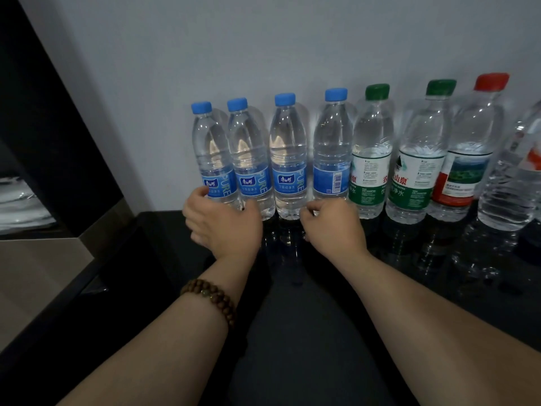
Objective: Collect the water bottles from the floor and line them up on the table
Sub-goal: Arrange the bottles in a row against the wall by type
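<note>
Several water bottles stand upright in a row against the wall on the glossy black table [322, 288]. Those at the left have blue caps, then come two green-capped bottles [371, 159] [418, 168], a red-capped bottle [468, 159] and a clear bottle [515, 183] cut off by the right edge. My left hand [222, 224] curls round the base of the leftmost blue-capped bottle [212, 153], thumb on its left side. My right hand [333, 224] curls round the base of the fourth blue-capped bottle [332, 150]. Between them stand the second blue-capped bottle [248, 153] and the third blue-capped bottle [288, 153].
A white wall [263, 48] rises right behind the row. The table's left edge drops to a tan floor [35, 276]. A dark panel [44, 112] stands at the left. A beaded bracelet [213, 297] circles my left wrist.
</note>
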Demonstrator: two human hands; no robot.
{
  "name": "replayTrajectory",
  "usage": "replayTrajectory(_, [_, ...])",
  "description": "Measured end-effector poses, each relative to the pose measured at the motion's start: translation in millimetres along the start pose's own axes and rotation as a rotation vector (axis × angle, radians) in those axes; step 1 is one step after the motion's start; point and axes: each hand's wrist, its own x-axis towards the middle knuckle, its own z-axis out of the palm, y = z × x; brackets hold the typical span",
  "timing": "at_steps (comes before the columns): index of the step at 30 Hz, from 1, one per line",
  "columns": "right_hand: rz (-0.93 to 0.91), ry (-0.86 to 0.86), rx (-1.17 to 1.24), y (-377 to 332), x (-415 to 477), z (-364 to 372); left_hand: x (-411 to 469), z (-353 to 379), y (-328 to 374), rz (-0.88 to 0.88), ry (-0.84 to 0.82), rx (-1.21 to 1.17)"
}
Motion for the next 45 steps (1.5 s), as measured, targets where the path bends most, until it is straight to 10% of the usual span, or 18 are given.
replayTrajectory(11, [-0.004, -0.064, -0.089, -1.7, -1.5, -0.4, 15.4, 9.7, -19.6, -0.166, -0.216, -0.013])
replayTrajectory(45, [0.036, 0.017, 0.062, -4.6, -3.0, -3.3, 7.4, 5.6, -8.6, -0.179, -0.156, 0.021])
